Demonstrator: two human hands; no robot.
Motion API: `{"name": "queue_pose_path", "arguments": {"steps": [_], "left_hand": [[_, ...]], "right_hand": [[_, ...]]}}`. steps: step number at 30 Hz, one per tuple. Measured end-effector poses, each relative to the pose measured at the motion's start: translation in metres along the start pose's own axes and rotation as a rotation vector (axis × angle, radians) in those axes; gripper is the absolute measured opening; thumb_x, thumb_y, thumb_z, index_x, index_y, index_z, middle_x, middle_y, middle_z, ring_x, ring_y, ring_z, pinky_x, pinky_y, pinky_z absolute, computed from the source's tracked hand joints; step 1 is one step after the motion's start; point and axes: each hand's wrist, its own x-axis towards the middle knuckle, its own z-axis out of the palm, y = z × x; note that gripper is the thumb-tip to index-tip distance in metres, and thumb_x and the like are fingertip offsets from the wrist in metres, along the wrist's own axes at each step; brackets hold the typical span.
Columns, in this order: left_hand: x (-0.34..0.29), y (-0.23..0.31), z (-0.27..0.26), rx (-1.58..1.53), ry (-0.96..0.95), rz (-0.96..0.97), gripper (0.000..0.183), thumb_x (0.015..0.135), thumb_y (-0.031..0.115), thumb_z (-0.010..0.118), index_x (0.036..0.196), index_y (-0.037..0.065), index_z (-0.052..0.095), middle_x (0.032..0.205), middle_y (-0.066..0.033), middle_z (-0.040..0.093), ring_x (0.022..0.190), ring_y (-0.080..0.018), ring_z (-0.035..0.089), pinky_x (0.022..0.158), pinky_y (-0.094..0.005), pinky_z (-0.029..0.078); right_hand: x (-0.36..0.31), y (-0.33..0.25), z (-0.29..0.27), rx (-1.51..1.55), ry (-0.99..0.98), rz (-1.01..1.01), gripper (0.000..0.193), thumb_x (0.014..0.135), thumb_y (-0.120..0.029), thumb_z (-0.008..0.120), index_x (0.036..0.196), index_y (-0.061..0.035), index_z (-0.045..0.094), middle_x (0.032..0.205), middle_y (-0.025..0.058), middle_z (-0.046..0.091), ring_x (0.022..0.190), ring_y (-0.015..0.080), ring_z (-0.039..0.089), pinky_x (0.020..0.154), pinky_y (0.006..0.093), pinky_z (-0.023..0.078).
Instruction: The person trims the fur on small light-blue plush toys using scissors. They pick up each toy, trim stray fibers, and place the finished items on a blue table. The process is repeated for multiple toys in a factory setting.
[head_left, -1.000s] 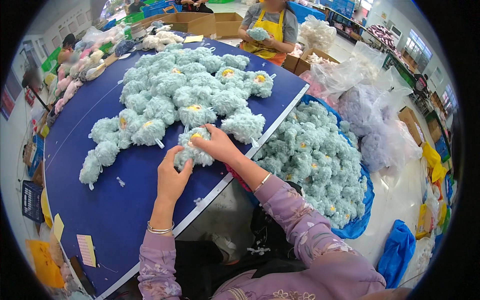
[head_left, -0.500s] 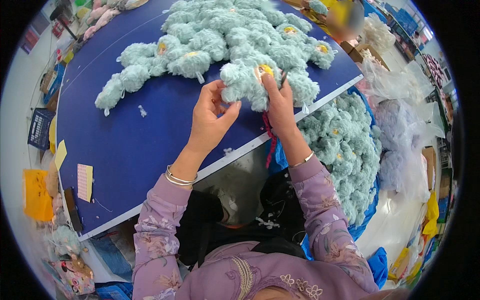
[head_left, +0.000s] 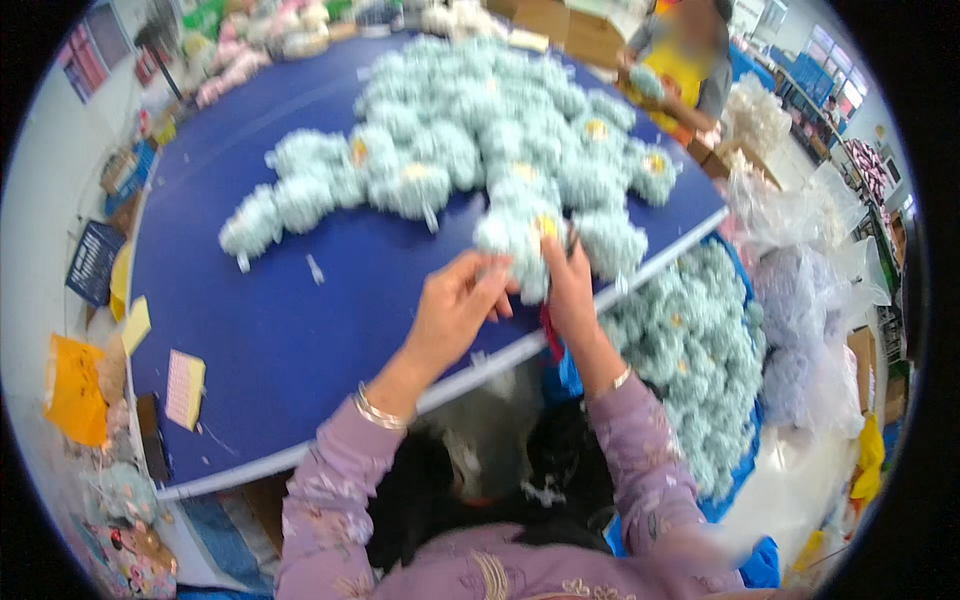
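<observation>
A fluffy pale-blue plush piece (head_left: pixel 510 235) with a yellow patch is at the near edge of the blue table. My right hand (head_left: pixel 572 290) grips its right side, thumb over the fur by the patch. A small dark tip shows beside those fingers; its kind I cannot make out. Below this hand hangs a red cord (head_left: pixel 552 335). My left hand (head_left: pixel 462 305) is closed in a pinch at the piece's lower left; what its fingertips hold is too blurred to name. Behind lies a heap of similar plush pieces (head_left: pixel 440 150), several with yellow patches and small white loops.
More pale-blue plush pieces (head_left: pixel 690 360) fill a blue-lined container at the table's right. On the blue table (head_left: pixel 300 370) lie a paper sheet (head_left: pixel 184 388) and white scraps. Another person (head_left: pixel 690 60) in yellow holds a pale-blue piece at the far right. Plastic bags (head_left: pixel 800 290) stand beyond the container.
The view has tilted, so the table and heap appear lower. Both hands stay at the plush piece; my left fingers have drawn together at its lower edge. The other person now shows more fully.
</observation>
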Motion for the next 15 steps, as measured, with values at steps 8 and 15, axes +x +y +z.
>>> {"name": "queue_pose_path", "arguments": {"steps": [8,15], "left_hand": [[0.009,-0.006,-0.012,-0.264,0.235,0.027,0.013,0.098,0.015,0.053,0.103,0.004,0.054,0.085,-0.0093,0.065,0.061,-0.0095,0.056,0.055,-0.0223,0.047],[0.007,-0.003,-0.006,0.272,0.435,0.212,0.016,0.084,0.009,0.069,0.094,0.002,0.059,0.072,0.0000,0.061,0.060,-0.0025,0.052,0.051,-0.0213,0.043]], "right_hand": [[-0.004,-0.009,0.016,-0.293,-0.040,-0.039,0.037,0.093,-0.016,0.059,0.125,0.0001,0.049,0.112,0.0053,0.057,0.094,0.0093,0.052,0.082,0.0253,0.044],[-0.021,-0.029,0.026,-0.572,-0.062,-0.232,0.042,0.082,-0.014,0.074,0.118,-0.0045,0.054,0.079,-0.0014,0.051,0.057,0.0040,0.038,0.051,0.0221,0.035]]}}
